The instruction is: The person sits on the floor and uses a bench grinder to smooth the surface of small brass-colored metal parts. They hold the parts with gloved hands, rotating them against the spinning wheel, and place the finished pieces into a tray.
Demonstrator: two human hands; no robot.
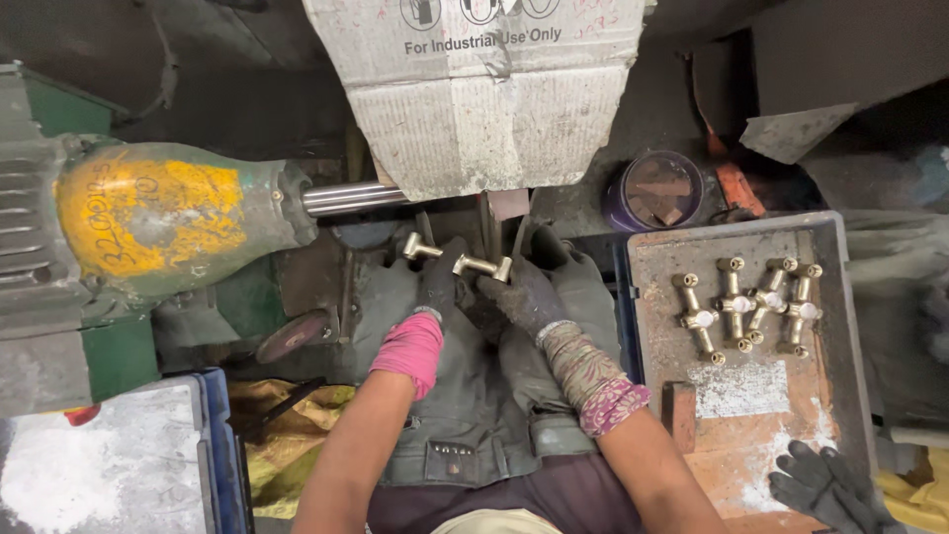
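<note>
Brass fitting (481, 265) btwn both gloved hands (484, 292)

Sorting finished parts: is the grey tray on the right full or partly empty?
Partly empty: the grey tray holds only four brass fittings near its far end.

A grey tray (835, 297) sits at the right of the frame, its floor rusty and patched with white powder. Four brass fittings (746, 305) lie side by side on its upper half, touching one another. A small reddish block (680, 415) rests on the tray's lower left part, and a dark glove (825, 487) lies over its lower right corner. Just above the tray's upper left corner stands a round purple tub (657, 190) with brown scraps inside. At the lower left of the frame is a blue bin (219, 450), its top dusted white. Between the bin and the lap lies crumpled yellow cloth (287, 435).
</note>
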